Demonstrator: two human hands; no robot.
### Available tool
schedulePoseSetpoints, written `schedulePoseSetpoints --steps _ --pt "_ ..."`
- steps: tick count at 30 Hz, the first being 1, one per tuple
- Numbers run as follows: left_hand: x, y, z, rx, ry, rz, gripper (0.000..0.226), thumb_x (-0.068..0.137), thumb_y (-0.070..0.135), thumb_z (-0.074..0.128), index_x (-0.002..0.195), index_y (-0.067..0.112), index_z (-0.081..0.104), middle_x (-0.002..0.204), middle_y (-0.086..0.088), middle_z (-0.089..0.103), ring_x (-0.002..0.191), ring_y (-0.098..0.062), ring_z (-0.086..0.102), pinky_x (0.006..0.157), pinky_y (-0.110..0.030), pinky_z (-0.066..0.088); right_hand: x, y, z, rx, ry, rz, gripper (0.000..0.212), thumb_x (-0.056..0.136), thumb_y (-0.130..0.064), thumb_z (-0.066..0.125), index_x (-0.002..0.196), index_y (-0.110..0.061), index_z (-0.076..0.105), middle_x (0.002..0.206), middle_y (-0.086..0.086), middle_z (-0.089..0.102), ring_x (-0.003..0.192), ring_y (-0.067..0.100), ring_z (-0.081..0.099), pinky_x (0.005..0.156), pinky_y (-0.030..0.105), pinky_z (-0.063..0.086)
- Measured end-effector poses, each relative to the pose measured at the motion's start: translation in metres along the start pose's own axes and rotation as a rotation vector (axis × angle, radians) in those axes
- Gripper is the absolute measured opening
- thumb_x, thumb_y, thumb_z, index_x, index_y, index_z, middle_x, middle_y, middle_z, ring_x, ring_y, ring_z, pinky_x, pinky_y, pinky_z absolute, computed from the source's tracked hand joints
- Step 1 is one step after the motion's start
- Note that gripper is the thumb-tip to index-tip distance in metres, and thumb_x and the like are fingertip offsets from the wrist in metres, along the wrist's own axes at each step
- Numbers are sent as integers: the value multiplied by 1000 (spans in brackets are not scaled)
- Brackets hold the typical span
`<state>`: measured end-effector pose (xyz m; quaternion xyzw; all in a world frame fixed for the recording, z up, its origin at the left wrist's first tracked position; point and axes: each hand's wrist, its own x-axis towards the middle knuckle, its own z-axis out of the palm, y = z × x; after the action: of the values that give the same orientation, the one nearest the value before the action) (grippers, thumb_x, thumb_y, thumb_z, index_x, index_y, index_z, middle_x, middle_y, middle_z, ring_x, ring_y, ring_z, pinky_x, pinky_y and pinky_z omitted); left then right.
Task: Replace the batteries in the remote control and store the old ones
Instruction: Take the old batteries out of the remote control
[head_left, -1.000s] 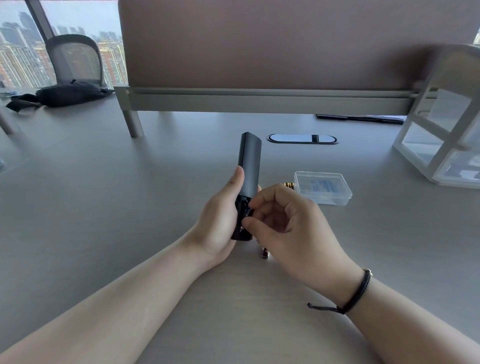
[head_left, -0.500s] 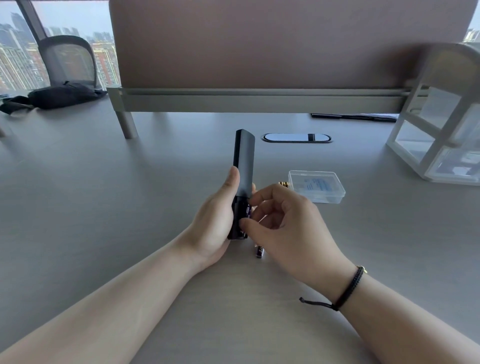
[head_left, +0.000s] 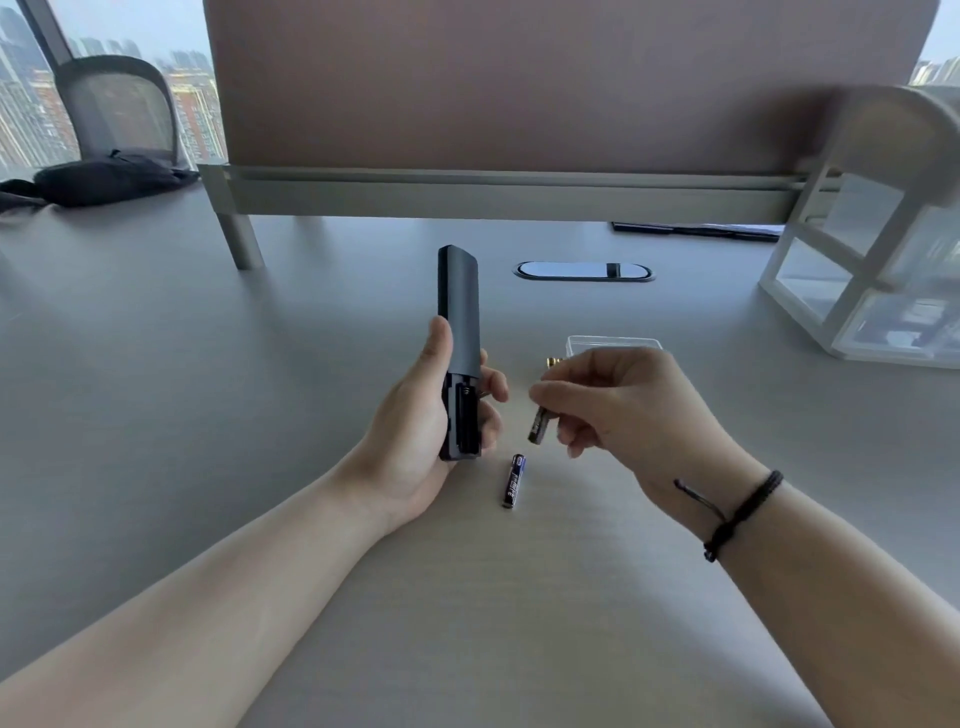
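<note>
My left hand (head_left: 421, 436) grips a dark grey remote control (head_left: 458, 317), back side up, with its battery compartment (head_left: 464, 421) uncovered at the near end. To its right, my right hand (head_left: 623, 410) pinches a dark battery (head_left: 538, 426) by one end, clear of the remote. A second battery with a blue-and-black label (head_left: 513, 480) lies on the table just below, between my hands. A small clear plastic box (head_left: 613, 344) sits behind my right hand, partly hidden. Gold-tipped battery ends (head_left: 551, 360) peek out beside it.
A white-framed clear drawer organiser (head_left: 872, 270) stands at the far right. A desk divider on grey legs (head_left: 498, 187) runs across the back, with an oval cable grommet (head_left: 584, 271) in front. A black bag (head_left: 109, 176) and mesh chair (head_left: 119, 104) are far left.
My right hand has pulled away from the remote's compartment to the right, now holding a battery. The compartment shows open, and the battery lying on the table is uncovered.
</note>
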<state>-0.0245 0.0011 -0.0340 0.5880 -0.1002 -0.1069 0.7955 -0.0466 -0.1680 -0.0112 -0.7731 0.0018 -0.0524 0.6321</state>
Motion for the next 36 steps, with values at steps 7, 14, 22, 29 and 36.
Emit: schedulePoseSetpoints --steps 7,14,22,29,36 --pt "0 2 1 -85 20 -8 48 99 59 28 96 14 45 70 -10 53 49 -21 39 54 -33 28 3 14 -2 -497 -124 84 17 80 -22 76 70 -9 73 49 7 64 40 19 52 43 25 47" --pt "0 2 0 -68 18 -3 49 99 59 26 95 14 44 66 -12 52 51 -23 41 52 -32 30 -10 -1 0 -660 -268 60 63 51 -59 86 103 -28 70 66 -9 66 49 2 56 45 14 41" --pt "0 2 -1 -72 32 -11 49 99 60 27 100 14 42 66 -12 50 50 -22 42 51 -30 33 -16 8 15 -866 -234 -124 69 49 -76 72 106 -36 66 77 -11 60 71 9 56 60 28 41" --pt "1 3 -1 -97 33 -5 50 98 60 28 93 13 43 65 -13 48 49 -23 41 49 -29 31 -16 5 13 -771 -256 -93 81 57 -62 78 130 -33 57 71 -11 62 74 5 57 72 31 53" --pt "2 2 -2 -113 43 -12 49 98 61 29 96 13 43 65 -12 49 49 -23 42 50 -30 31 -15 2 11 -741 -247 -57 54 59 -53 82 105 -27 72 68 -5 66 65 10 62 68 36 55"
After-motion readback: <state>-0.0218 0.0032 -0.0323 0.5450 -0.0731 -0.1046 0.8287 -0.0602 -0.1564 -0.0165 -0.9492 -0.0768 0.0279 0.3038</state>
